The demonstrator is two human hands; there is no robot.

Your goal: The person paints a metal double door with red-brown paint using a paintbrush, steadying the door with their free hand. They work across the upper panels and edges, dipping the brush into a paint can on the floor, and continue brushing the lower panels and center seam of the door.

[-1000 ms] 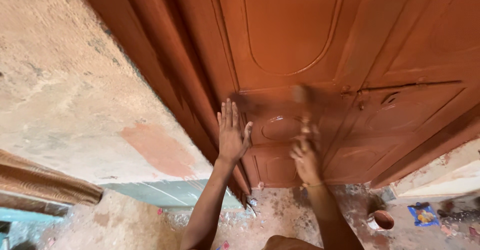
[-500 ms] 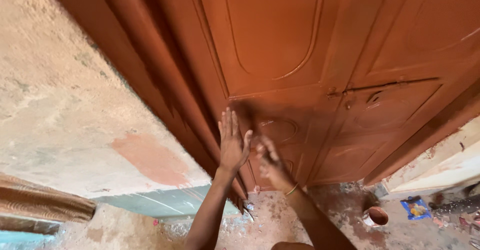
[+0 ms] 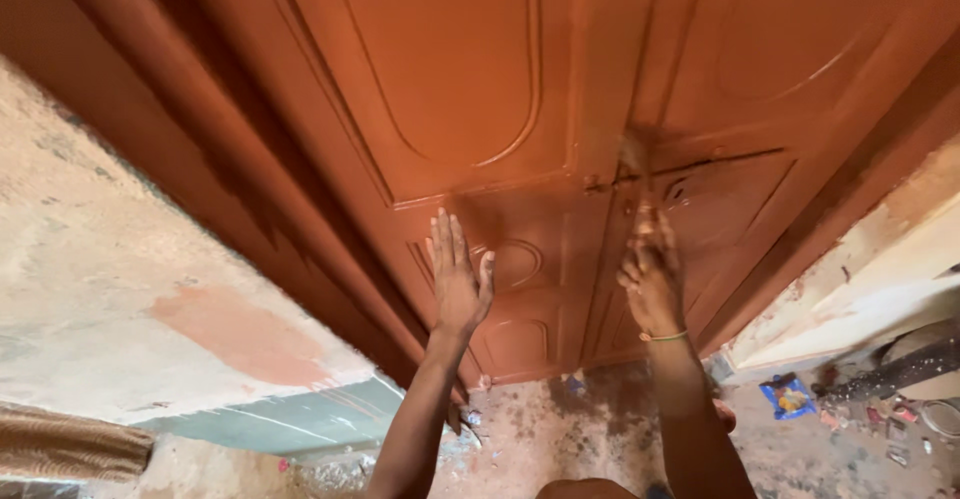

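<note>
Fingers (image 3: 447, 244) of the left hand (image 3: 458, 284) are spread flat, empty, against the reddish-brown door (image 3: 450, 89), while a blurred brush (image 3: 634, 164) is gripped by the right hand (image 3: 650, 279) at the middle seam, and most panels seem already painted, with no bare patch visible.

Red-brown panelled door (image 3: 480, 109) under a blurred paintbrush (image 3: 634, 164)

The door is a double-leaf one, upright, filling the frame from 9 o'clock round to 3 o'clock, coated in wet-looking red-brown paint, with raised curved mouldings on each panel and a centre seam running down at 12 o'clock. The brush, motion-blurred, stands nearly upright against the right leaf's middle rail, just right of the seam, bristles uppermost, its colour hard to tell.
</note>
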